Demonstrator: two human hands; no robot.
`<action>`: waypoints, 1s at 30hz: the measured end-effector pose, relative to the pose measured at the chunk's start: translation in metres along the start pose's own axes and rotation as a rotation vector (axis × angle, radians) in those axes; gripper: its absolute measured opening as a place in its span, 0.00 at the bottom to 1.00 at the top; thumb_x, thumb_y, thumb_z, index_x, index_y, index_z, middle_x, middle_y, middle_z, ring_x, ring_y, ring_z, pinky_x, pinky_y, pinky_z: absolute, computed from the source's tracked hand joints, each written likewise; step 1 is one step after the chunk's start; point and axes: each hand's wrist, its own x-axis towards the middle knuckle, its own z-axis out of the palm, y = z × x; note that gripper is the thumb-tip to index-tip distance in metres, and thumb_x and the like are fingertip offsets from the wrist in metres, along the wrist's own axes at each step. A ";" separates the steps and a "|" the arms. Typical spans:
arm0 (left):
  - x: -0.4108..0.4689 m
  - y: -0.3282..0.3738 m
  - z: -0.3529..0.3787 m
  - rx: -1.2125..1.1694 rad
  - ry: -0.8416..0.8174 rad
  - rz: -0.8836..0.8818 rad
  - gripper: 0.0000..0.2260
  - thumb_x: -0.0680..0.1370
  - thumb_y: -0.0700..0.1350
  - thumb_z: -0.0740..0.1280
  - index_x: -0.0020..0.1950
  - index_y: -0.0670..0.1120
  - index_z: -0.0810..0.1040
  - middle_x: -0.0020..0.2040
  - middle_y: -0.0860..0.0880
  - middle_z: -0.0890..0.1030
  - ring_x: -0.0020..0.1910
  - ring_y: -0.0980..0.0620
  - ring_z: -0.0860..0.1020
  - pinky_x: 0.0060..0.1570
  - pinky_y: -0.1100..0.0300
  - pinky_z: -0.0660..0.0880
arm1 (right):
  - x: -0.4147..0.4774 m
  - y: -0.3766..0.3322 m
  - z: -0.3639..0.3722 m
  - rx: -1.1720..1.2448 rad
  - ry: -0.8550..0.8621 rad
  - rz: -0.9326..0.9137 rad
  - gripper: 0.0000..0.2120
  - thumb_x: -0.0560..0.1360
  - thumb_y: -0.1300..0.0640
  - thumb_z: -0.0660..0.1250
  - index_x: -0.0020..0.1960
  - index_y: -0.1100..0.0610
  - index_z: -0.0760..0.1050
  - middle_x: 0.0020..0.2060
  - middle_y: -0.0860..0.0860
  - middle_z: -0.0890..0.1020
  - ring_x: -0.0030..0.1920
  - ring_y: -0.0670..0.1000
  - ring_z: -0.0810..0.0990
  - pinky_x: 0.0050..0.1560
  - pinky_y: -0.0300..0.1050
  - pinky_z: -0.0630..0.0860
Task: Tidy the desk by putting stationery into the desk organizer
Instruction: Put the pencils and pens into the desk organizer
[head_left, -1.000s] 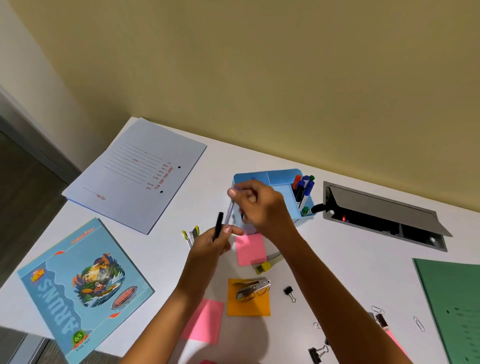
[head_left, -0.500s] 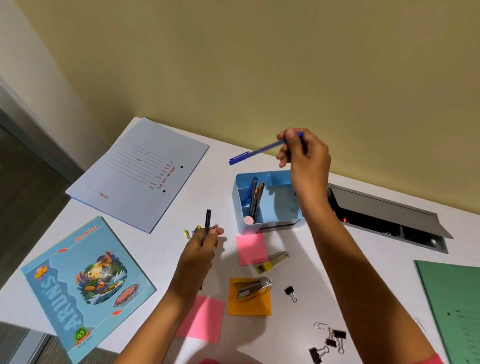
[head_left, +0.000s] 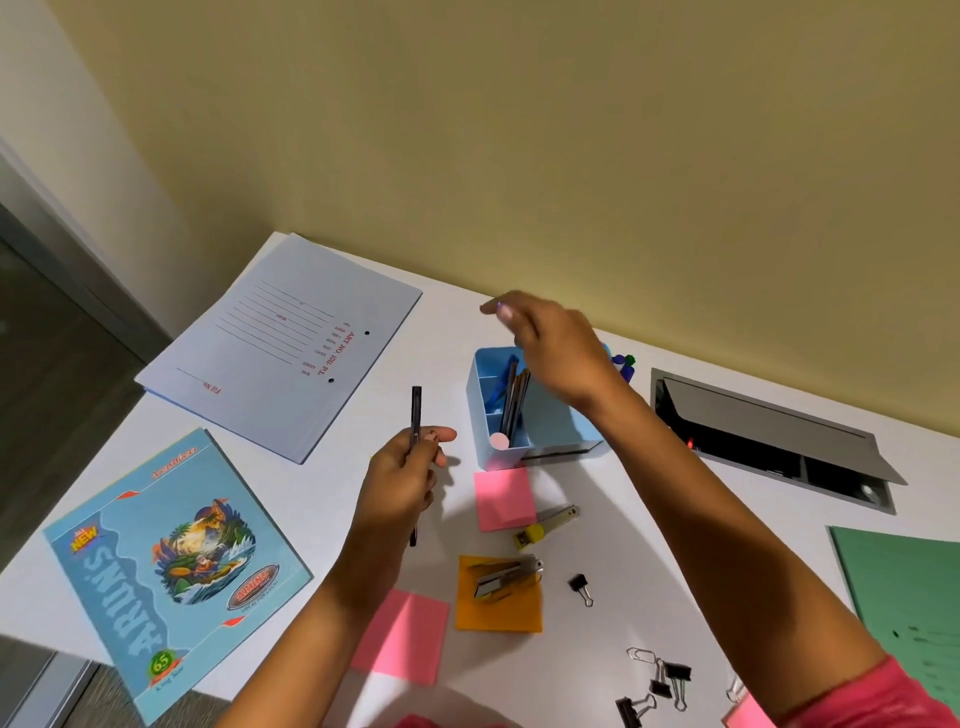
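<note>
A light blue desk organizer (head_left: 496, 454) stands on the white desk, with pencils and a blue pen upright in its left compartments. My right hand (head_left: 553, 345) hovers over it, blurred, fingers apart, holding nothing I can see. My left hand (head_left: 402, 478) is left of the organizer, closed around a black pen (head_left: 415, 410) held upright. In front of the organizer lie pink sticky notes (head_left: 504, 499), a yellow staple remover (head_left: 545, 525), a stapler (head_left: 506, 577) on an orange pad (head_left: 498, 613), and a black binder clip (head_left: 579, 584).
A pale blue file folder (head_left: 285, 343) lies at the back left, an illustrated notebook (head_left: 171, 561) at the front left. A grey cable hatch (head_left: 769, 441) sits open at the right, a green folder (head_left: 909, 608) beyond it. More binder clips (head_left: 657, 686) and a pink pad (head_left: 402, 636) lie near the front edge.
My right hand lifted a blue pen away from my left hand, carried it over the organizer, and now shows no pen. My left hand kept the black pen.
</note>
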 end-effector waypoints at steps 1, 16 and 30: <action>0.001 0.001 0.000 0.001 0.003 -0.003 0.12 0.82 0.41 0.56 0.53 0.44 0.80 0.35 0.49 0.71 0.28 0.56 0.64 0.28 0.64 0.61 | 0.002 0.003 0.001 -0.127 -0.141 0.000 0.17 0.81 0.61 0.55 0.69 0.52 0.69 0.54 0.50 0.78 0.51 0.52 0.76 0.46 0.42 0.70; -0.010 -0.021 0.002 -0.027 -0.030 -0.126 0.13 0.81 0.40 0.56 0.48 0.45 0.80 0.30 0.56 0.75 0.26 0.58 0.66 0.27 0.65 0.60 | 0.041 -0.010 0.012 -1.259 -0.301 -0.374 0.07 0.68 0.63 0.71 0.43 0.53 0.77 0.43 0.52 0.82 0.42 0.54 0.81 0.35 0.40 0.62; -0.005 -0.026 -0.005 -0.031 0.032 -0.158 0.14 0.81 0.39 0.56 0.48 0.44 0.82 0.34 0.50 0.72 0.28 0.55 0.64 0.27 0.65 0.60 | 0.043 -0.001 0.044 -1.120 -0.102 -0.459 0.26 0.42 0.68 0.75 0.21 0.55 0.57 0.22 0.47 0.74 0.23 0.50 0.74 0.33 0.39 0.58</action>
